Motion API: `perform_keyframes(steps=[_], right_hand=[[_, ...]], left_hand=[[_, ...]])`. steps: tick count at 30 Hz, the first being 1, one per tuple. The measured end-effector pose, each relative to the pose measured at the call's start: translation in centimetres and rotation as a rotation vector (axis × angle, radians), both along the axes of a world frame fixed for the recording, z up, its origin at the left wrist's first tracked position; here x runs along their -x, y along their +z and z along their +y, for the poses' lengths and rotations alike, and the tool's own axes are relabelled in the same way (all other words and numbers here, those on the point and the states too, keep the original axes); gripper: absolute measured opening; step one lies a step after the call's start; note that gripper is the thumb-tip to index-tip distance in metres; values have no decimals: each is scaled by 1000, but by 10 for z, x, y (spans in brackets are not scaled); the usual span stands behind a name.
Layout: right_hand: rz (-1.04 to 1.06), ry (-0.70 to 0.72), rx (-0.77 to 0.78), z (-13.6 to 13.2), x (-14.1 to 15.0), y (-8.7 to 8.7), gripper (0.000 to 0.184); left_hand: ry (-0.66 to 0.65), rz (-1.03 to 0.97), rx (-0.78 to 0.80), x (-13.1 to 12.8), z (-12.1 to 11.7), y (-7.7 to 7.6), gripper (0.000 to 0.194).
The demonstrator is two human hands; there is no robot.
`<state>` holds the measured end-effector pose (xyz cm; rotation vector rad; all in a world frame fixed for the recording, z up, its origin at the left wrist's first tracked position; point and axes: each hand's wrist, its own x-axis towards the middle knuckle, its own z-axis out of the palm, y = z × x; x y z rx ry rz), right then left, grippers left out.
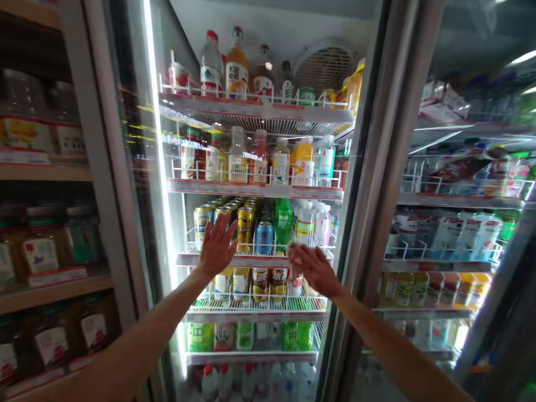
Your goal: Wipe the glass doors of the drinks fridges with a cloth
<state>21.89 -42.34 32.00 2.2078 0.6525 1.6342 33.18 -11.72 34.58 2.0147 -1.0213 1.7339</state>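
Observation:
An open drinks fridge fills the head view. My left hand (216,244) is raised with fingers stretched out and spread, held in front of the row of cans (245,226) on the middle wire shelf (190,259); nothing is in it. My right hand (312,267) reaches toward the same shelf's right part, below the green bottle (282,222) and white bottles (307,223). Its fingers lie extended and slightly smeared, with nothing visible in them. Whether either hand touches a can or the shelf edge I cannot tell.
Upper shelves (255,111) carry juice and tea bottles; lower shelves (255,312) hold cups and green packs. The opened glass door (129,167) stands at left, before wooden shelves of jars (42,251). A closed glass door (460,223) with more drinks is at right.

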Motion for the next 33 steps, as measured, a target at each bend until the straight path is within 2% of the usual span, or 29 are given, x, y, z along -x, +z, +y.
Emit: perform_keyframes(steps=[3,5,6,9,10,11,12,14,15,16,17,20,21,22,23,26,27,28,31,32,33], right_hand=[[-242,-60,-376,10,-15,43,51],[-302,-53,-427,26,-24,56,55],[-267,-28,-345,36,-27,54,56],[-49,67,62,65,-31,37,53],[3,77,125,72,-32,36,52],[27,71,118,78,-34,39,51],[15,52,35,83,-37,47,51],[-73,-2,-242,91,-43,64,51],[-98,-16,-329,96,-47,68,51],[-92,-15,-341,101,-50,68,51],[-53,3,-274,107,-51,63,51],[127,92,147,118,-53,45,51],[139,111,220,119,-53,45,50],[116,112,214,119,-53,51,48],[62,94,127,120,-54,60,48],[-112,16,-265,125,-58,88,48],[-118,16,-291,129,-60,90,49],[-92,38,-229,133,-61,88,49],[52,135,169,146,-65,71,46],[69,141,220,149,-67,71,46],[62,127,192,152,-68,75,46]], left_hand=[[15,-5,-6,-1,1,-3,62],[37,-8,-32,-1,4,-2,63],[47,-7,-53,0,7,-2,63],[60,-4,-138,1,18,-2,61],[61,-6,-161,1,22,-3,60],[62,-10,-178,1,26,-4,59],[64,-11,-187,0,30,-6,59],[73,-16,-185,-2,37,-11,58],[78,-19,-182,-3,40,-13,58],[82,-21,-176,-5,44,-15,58],[86,-21,-163,-6,48,-16,58],[117,-7,-119,-10,64,-18,57],[129,-1,-108,-11,69,-18,57],[140,3,-102,-12,74,-18,57],[147,4,-101,-13,79,-17,57],[153,1,-94,-14,87,-17,59],[152,0,-88,-14,88,-18,59],[150,2,-86,-14,88,-18,59],[123,13,-79,-11,86,-16,58],[102,15,-64,-8,83,-14,57],[71,15,-33,-5,79,-10,57]])
